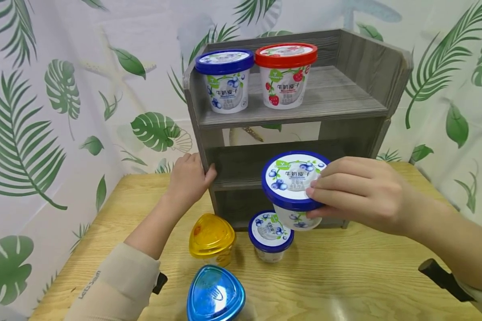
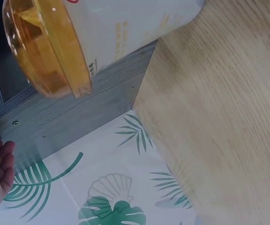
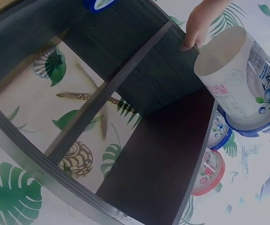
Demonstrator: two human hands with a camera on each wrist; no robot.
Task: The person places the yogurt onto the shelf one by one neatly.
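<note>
My right hand (image 1: 361, 191) holds a paper cup with a blue-rimmed lid (image 1: 295, 167) and blueberry print, its fingers at the lid's right side. The cup is in the air before the lower part of a grey wooden shelf (image 1: 357, 91). In the right wrist view, the white base of this held cup (image 3: 221, 54) faces the camera. My left hand (image 1: 189, 178) grips the shelf's left side, thumb over the front edge. Its fingers (image 2: 1, 164) lie along the outer side panel in the left wrist view. Below the held cup, a second blue-lidded cup (image 1: 270, 232) stands on the table.
On the top shelf stand a blue-lidded cup (image 1: 226, 82) and a red-lidded strawberry cup (image 1: 285, 78), side by side. A yellow-lidded tub (image 1: 211, 236) and a blue three-cornered lid (image 1: 216, 294) are on the wooden table (image 1: 369, 272) in front. Leaf-printed cloth (image 1: 144, 44) hangs behind.
</note>
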